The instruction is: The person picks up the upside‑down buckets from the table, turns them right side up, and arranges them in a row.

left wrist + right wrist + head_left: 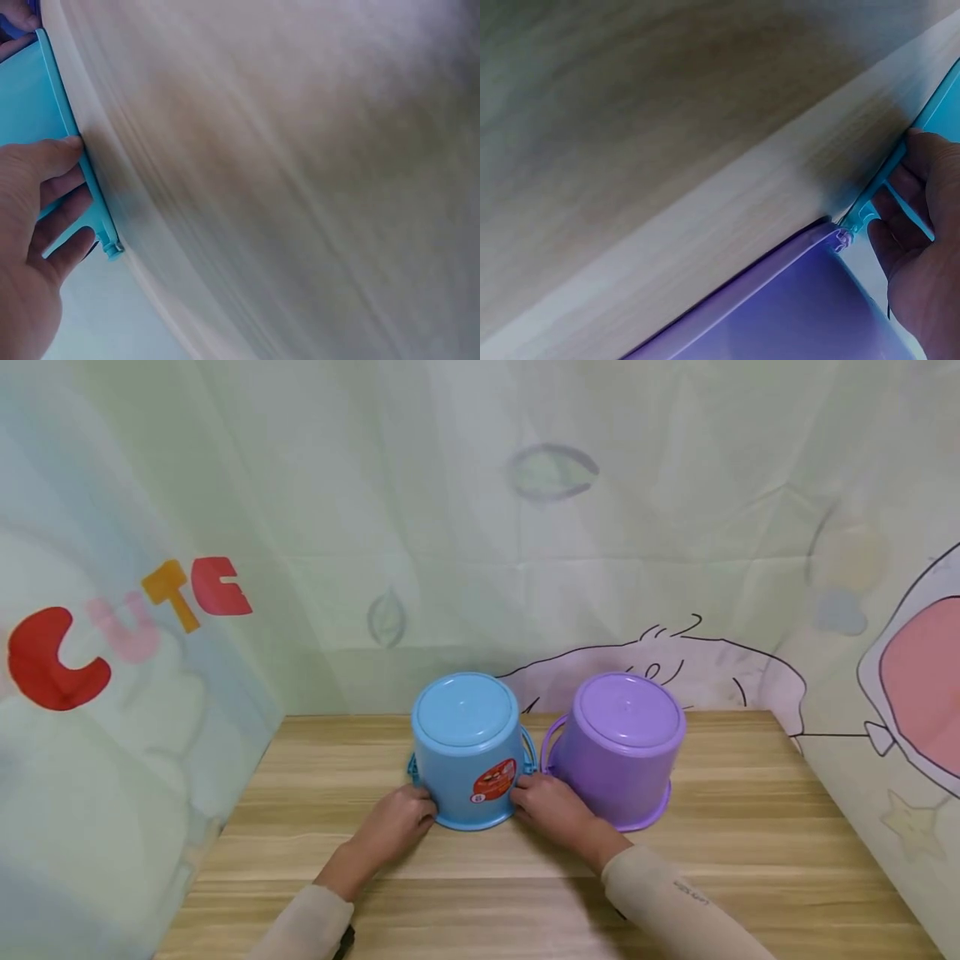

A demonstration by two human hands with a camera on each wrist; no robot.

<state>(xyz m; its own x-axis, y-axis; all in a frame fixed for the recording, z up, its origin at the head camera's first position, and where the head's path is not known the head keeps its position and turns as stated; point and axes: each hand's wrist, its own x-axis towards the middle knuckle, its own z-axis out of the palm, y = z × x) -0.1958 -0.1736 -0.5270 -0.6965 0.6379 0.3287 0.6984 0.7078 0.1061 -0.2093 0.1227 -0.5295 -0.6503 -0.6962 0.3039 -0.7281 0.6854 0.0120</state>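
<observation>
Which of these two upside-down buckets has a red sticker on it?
The blue bucket, at the left in the head view: its side bears the red sticker. The purple bucket shows none.

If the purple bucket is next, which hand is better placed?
Likely the right hand: it grips the blue bucket on the side nearer the purple bucket; the left hand holds the opposite side.

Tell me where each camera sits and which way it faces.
Head: worn there, facing forward and down at an upturned blue plastic bucket and upturned purple plastic bucket on a wood-grain table; left hand, right hand, beige sleeves show.
Left wrist: worn there, facing the blue bucket's rim and table; left hand shows, plus right-hand fingers, upper left.
Right wrist: worn there, facing the table and both buckets; only the right hand shows.
Both wrist views share the blue bucket's rim.
</observation>
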